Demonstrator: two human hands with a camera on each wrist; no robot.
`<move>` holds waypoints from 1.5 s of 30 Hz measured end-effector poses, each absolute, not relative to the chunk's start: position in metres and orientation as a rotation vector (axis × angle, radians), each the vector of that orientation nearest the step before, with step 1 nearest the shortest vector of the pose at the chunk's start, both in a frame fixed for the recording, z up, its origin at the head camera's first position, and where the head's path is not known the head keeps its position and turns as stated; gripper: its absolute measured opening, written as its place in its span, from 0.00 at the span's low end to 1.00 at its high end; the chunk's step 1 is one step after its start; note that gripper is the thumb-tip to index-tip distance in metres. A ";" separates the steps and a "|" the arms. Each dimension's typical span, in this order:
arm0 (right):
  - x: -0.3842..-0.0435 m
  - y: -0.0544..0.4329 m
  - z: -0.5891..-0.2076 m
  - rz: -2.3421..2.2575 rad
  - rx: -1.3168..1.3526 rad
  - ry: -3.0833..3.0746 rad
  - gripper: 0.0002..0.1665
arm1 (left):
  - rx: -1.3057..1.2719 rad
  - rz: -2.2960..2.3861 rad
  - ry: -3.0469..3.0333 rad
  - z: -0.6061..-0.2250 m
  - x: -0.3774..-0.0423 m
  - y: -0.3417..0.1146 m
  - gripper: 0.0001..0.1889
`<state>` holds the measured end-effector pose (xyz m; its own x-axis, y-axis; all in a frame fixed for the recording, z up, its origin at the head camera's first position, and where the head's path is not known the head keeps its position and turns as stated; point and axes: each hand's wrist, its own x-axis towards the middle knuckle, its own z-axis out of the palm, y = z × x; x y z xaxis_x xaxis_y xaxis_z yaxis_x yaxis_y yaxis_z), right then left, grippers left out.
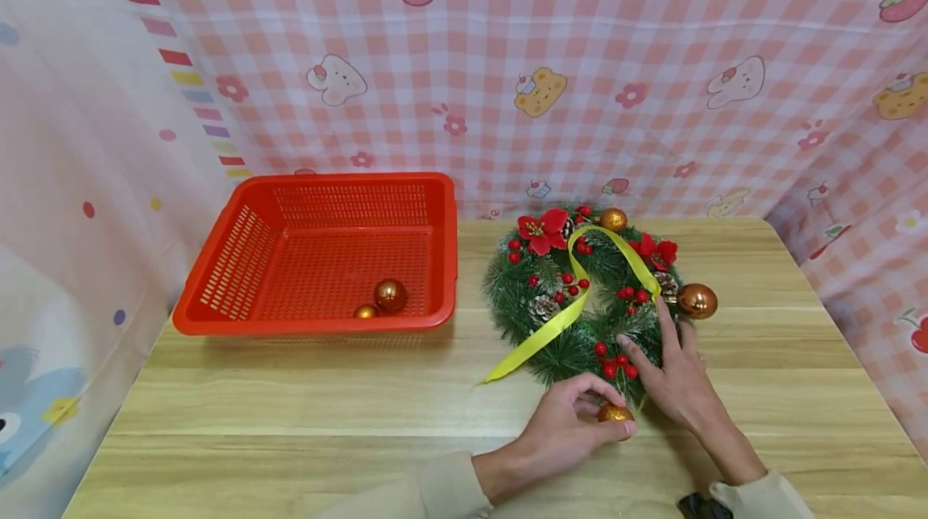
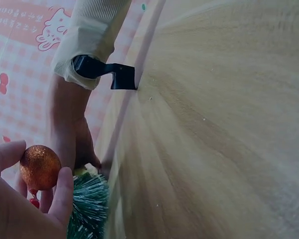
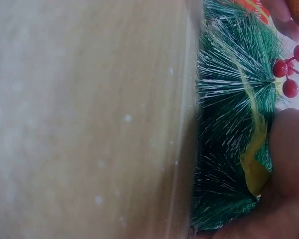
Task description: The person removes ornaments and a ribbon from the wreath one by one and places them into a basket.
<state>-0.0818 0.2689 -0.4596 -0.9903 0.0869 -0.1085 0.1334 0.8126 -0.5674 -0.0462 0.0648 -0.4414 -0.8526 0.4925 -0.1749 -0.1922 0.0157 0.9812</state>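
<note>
A green Christmas wreath (image 1: 507, 293) with red berries, poinsettias and pinecones lies on the table. Over it loops a yellow ribbon (image 1: 536, 344), one end trailing off its left side. My left hand (image 1: 554, 426) pinches a glittery orange-gold bauble (image 1: 615, 414) between thumb and fingers at the wreath's front edge; in the left wrist view the bauble (image 2: 41, 168) shows clearly. My right hand (image 1: 677, 378) holds the wreath's right front part, thumb on top and index finger stretched to the ribbon. In the right wrist view its fingers lie close around the green needles (image 3: 229, 99).
A red plastic basket (image 1: 453, 261) stands at the left, holding a shiny copper bauble (image 1: 390, 294) and a smaller gold one (image 1: 366, 311). Another shiny bauble (image 1: 698, 301) sits at the wreath's right edge, a glittery one (image 1: 613, 220) at its back. A patterned curtain (image 1: 449, 60) hangs behind.
</note>
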 end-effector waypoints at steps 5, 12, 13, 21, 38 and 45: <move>-0.082 0.269 -0.460 -0.922 0.177 2.918 0.54 | 0.260 1.919 1.809 -0.439 -0.046 0.067 0.12; -0.082 0.269 -0.460 -0.916 0.178 2.912 0.55 | 0.185 1.975 1.802 -0.436 -0.047 0.075 0.12; -0.082 0.269 -0.460 -0.917 0.176 2.912 0.55 | 0.177 1.973 1.808 -0.435 -0.047 0.075 0.12; -0.082 0.270 -0.459 -0.928 0.169 2.909 0.55 | 0.161 1.970 1.838 -0.434 -0.049 0.080 0.11; -0.082 0.269 -0.458 -0.935 0.178 2.898 0.54 | 0.131 1.924 1.891 -0.441 -0.048 0.071 0.11; -0.082 0.269 -0.459 -0.937 0.177 2.900 0.54 | 0.136 1.890 1.867 -0.443 -0.047 0.055 0.12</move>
<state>-0.0823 0.2689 -0.4587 -0.9894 0.0829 -0.1196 0.1372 0.8052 -0.5769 -0.0472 0.0554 -0.4430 -0.8811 0.3972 -0.2566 -0.2615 0.0429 0.9643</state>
